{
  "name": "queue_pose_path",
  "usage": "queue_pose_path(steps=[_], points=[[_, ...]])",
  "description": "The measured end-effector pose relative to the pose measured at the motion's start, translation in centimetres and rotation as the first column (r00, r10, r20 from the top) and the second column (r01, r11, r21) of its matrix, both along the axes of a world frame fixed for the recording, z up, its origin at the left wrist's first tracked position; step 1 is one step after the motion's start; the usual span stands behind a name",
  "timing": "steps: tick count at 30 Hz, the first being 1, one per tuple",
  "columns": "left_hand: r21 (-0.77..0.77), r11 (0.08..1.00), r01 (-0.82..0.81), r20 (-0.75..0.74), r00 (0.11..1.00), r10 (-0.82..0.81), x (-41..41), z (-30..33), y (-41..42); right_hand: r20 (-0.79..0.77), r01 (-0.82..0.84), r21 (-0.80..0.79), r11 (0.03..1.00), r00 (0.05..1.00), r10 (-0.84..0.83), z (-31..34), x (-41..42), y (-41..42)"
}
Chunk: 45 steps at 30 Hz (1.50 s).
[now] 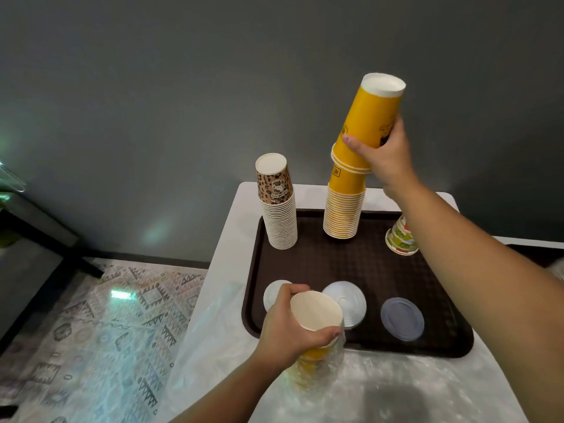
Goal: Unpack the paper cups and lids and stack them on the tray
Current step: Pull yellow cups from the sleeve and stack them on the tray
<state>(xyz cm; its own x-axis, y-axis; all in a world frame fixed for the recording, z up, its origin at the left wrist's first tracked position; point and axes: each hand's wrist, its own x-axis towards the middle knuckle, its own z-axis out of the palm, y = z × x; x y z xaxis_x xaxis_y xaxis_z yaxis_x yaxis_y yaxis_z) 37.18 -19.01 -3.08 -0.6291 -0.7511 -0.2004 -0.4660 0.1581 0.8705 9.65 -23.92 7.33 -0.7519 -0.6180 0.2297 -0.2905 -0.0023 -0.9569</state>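
Crinkly plastic sleeve (320, 374), smooth yellow paper cups (370, 117), textured tray (345, 264).

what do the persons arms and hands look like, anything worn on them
Both forearms are bare up to the frame edge: no sleeves show. The left hand and right hand wear no gloves, and no rings, watch or bracelet are visible. Thumbnails look short and unpainted.

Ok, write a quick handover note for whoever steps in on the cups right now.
Right hand grips a few upside-down yellow paper cups, lowering them onto the tall yellow cup stack on the dark brown plastic tray.
Left hand holds the plastic-wrapped sleeve of yellow cups, partly unpacked.
Done: leopard-print cup stack and three round lids on tray.
Left: empty the sleeve, finish stacking.
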Motion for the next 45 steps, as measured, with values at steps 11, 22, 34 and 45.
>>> queue_pose_path(steps=[11, 22, 34, 45], points=[[0.017, 1.0, 0.0, 0.001, 1.0, 0.0, -0.3, 0.2, -0.1, 0.008, 0.021, 0.098, 0.995, 1.0, -0.022, -5.4, -0.6, -1.1], [0.016, 1.0, -0.006, 0.019, 1.0, 0.005, -0.7, -0.1, -0.3, -0.071, -0.03, 0.353, 0.935, 0.996, 0.059, -10.7, 0.0, -0.3], [-0.01, 1.0, 0.002, 0.034, 0.999, -0.001, -0.8, -0.1, -0.3, 0.002, 0.029, 0.297, 0.955, 1.0, -0.031, -11.1, -0.1, 1.9], [-0.007, 1.0, 0.009, 0.013, 1.0, -0.009, -0.7, 0.1, 0.0, 0.026, 0.356, 0.213, 0.91, 0.929, -0.369, -14.4, 3.2, 10.3]])
